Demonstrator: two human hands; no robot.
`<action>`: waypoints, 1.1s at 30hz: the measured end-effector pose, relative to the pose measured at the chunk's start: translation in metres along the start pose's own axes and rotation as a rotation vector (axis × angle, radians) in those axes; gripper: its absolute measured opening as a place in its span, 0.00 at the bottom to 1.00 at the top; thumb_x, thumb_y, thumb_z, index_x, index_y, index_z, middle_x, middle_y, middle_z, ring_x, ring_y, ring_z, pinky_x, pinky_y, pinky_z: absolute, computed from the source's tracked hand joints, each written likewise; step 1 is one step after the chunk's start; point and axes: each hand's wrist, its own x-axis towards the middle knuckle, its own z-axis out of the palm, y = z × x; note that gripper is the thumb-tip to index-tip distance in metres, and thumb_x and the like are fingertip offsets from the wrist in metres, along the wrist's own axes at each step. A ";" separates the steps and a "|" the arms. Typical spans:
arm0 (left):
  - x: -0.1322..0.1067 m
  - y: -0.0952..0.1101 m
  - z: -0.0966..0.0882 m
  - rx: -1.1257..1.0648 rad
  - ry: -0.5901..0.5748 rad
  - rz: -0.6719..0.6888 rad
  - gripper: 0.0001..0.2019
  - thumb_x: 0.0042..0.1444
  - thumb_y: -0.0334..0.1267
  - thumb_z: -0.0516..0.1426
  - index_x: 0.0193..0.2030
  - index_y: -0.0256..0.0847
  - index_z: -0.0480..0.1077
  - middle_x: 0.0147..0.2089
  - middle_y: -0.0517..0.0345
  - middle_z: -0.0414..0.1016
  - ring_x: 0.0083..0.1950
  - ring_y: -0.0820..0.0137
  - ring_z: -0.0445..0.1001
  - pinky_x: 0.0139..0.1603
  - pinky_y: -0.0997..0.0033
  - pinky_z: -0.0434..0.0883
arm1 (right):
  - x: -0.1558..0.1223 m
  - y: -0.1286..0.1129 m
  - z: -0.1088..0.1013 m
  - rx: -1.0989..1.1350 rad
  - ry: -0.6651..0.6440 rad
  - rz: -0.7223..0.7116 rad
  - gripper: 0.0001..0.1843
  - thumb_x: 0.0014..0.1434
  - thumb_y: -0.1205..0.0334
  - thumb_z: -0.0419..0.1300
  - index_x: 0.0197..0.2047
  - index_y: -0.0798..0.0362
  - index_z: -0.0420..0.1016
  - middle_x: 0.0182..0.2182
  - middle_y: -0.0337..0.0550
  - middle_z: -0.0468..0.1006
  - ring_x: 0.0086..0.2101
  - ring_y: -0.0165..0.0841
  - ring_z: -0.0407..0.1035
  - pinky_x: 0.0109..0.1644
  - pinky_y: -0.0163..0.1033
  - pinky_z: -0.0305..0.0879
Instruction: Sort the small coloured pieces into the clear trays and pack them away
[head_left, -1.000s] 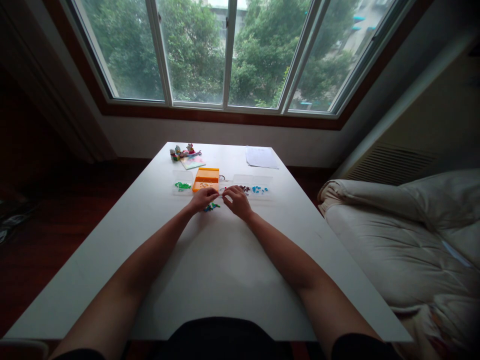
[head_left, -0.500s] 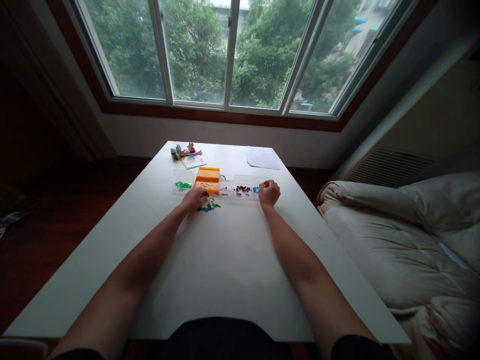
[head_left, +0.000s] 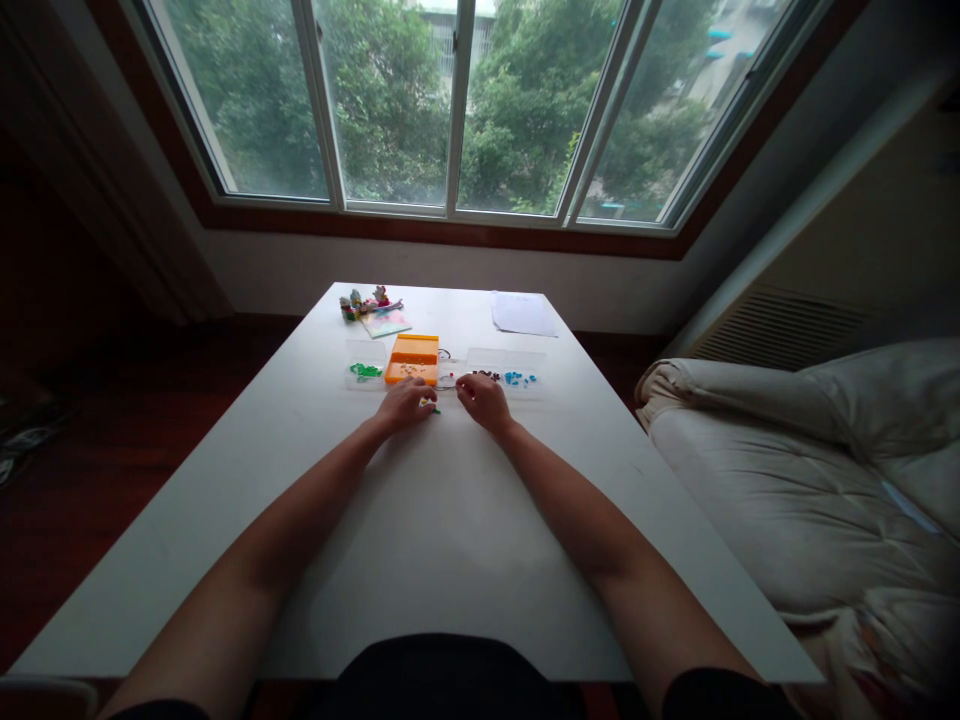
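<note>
My left hand (head_left: 405,403) is over the small pile of mixed coloured pieces (head_left: 436,409) on the white table, covering most of it. Its fingers are curled in and closed; what they hold, if anything, is too small to make out. Close by on the right is my right hand (head_left: 484,400), its fingertips pinched together in front of the clear boxes. Any piece between them is hidden. Behind my left hand stands an open orange box (head_left: 414,346) with small pieces in it. Green pieces (head_left: 366,371) lie in a clear box at left, dark brown pieces (head_left: 491,376) and blue pieces (head_left: 519,379) at right.
Small colourful figures (head_left: 367,302) and a patterned booklet (head_left: 387,322) lie at the table's far left. White papers (head_left: 523,313) are at the far right. A beige sofa (head_left: 750,480) stands right of the table (head_left: 450,540), and a window is beyond it.
My right hand has moved left from the blue pieces to beside my left hand, uncovering the blue pieces. My left hand has shifted slightly right, over the mixed pile.
</note>
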 end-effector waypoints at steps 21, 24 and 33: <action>0.006 -0.003 -0.005 -0.088 0.187 -0.159 0.07 0.60 0.35 0.55 0.41 0.42 0.75 0.40 0.54 0.79 0.40 0.65 0.74 0.44 0.67 0.69 | -0.001 0.009 -0.001 0.072 0.037 0.087 0.10 0.65 0.59 0.56 0.38 0.50 0.78 0.28 0.40 0.76 0.31 0.33 0.68 0.38 0.37 0.63; 0.005 -0.023 -0.016 -0.143 0.291 -0.293 0.09 0.59 0.37 0.56 0.42 0.41 0.76 0.40 0.55 0.80 0.39 0.67 0.75 0.42 0.69 0.69 | -0.001 0.008 -0.001 0.077 0.006 0.081 0.09 0.64 0.60 0.56 0.39 0.50 0.78 0.29 0.40 0.77 0.31 0.33 0.68 0.39 0.36 0.63; 0.001 -0.062 -0.030 -0.162 0.371 -0.518 0.10 0.57 0.39 0.57 0.42 0.41 0.77 0.39 0.56 0.81 0.38 0.67 0.75 0.40 0.71 0.69 | -0.003 0.012 0.000 0.091 -0.017 0.072 0.07 0.64 0.62 0.58 0.39 0.51 0.78 0.29 0.40 0.76 0.31 0.32 0.67 0.38 0.35 0.61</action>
